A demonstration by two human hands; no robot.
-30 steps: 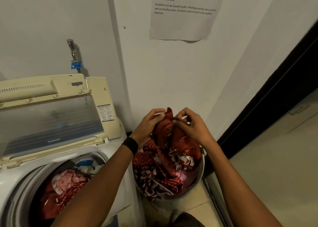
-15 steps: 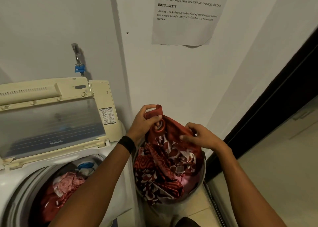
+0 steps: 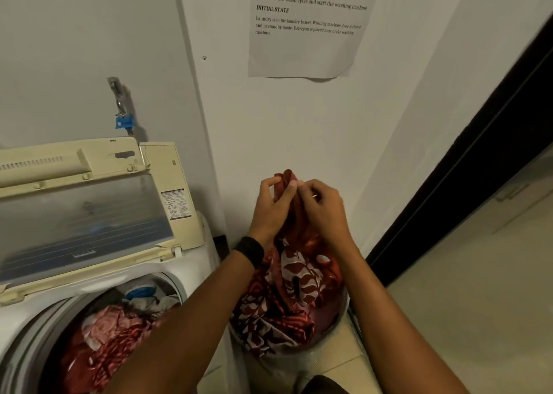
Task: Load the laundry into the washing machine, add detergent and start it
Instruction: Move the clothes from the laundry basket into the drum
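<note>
A red and white patterned cloth (image 3: 299, 271) rises out of the laundry basket (image 3: 284, 354) on the floor beside the machine. My left hand (image 3: 270, 208) and my right hand (image 3: 324, 211) both grip its top end, held close together above the basket. The top-loading washing machine (image 3: 191, 262) stands at the left with its lid (image 3: 83, 211) raised. Pink and red clothes (image 3: 104, 337) lie in its drum. No detergent shows in the frame.
A tap with a blue fitting (image 3: 122, 118) sticks out of the wall above the machine. A printed instruction sheet (image 3: 308, 25) hangs on the wall. A dark door frame (image 3: 466, 166) runs along the right, with tiled floor (image 3: 478, 289) beyond.
My right hand has come up from the cloth's lower fold to meet my left hand at the top end. The cloth is drawn up a little higher out of the basket.
</note>
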